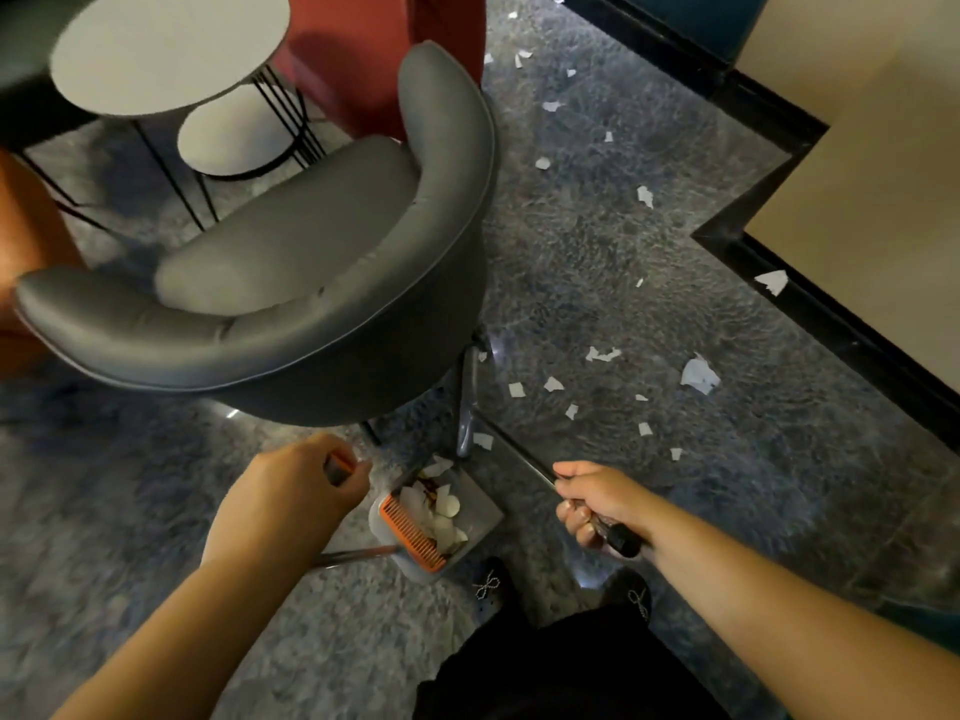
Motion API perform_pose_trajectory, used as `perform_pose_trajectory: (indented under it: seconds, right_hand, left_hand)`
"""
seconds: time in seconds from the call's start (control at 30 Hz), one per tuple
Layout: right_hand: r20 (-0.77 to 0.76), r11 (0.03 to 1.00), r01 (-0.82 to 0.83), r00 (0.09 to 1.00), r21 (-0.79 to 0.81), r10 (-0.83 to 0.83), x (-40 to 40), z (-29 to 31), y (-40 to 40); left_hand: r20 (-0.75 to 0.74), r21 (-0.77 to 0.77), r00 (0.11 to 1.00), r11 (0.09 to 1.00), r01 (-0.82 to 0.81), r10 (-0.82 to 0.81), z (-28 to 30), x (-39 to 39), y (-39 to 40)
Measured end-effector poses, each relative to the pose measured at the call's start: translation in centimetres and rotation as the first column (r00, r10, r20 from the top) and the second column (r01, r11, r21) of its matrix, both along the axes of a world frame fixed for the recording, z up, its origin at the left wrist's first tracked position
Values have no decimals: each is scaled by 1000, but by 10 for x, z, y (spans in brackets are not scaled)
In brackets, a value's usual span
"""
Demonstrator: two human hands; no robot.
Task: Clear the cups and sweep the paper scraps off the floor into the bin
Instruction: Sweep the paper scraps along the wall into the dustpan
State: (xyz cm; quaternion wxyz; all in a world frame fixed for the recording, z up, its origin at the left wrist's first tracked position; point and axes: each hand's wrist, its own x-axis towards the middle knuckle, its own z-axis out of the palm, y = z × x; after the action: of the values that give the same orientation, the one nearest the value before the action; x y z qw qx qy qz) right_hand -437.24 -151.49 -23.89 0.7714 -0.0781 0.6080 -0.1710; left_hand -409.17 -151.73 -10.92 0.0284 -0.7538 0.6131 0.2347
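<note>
Left hand curled around orange-tipped dustpan handle; right hand gripping dark broom handle. Grey dustpan on floor between hands, holding paper scraps. More scraps scattered beside grey chair.

Dim indoor light here, warm and murky. My view bends hard at the edges, so the black floor border curves and my forearms stretch wide at the bottom. The round table up top smears with motion blur, and the carpet at left is soft too. Small glints shine off the glossy floor, one near my shoes. Shadow pools under the grey chair.
</note>
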Motion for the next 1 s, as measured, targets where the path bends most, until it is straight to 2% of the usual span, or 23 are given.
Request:
perform_pose_trajectory:
  seconds: [0.17, 0.33, 0.7, 1.0]
  right_hand:
    - [-9, 1000, -10, 1000, 21, 10, 18, -15, -20]
    - [4, 996, 54, 999, 64, -54, 13, -20, -36]
    - [-109, 986, 150, 984, 74, -142, -44, -14, -31]
    - [-224, 956, 286, 938, 64, -265, -94, -5, -25]
  left_hand:
    - [-18, -11, 999, 999, -51, 51, -8, 15, -1]
    - [-34, -48, 998, 997, -61, 59, -14, 16, -9]
    - [-59, -12, 997, 999, 52, -53, -18, -7, -45]
    - [-97, 3, 990, 995, 101, -100, -25, -25, -72]
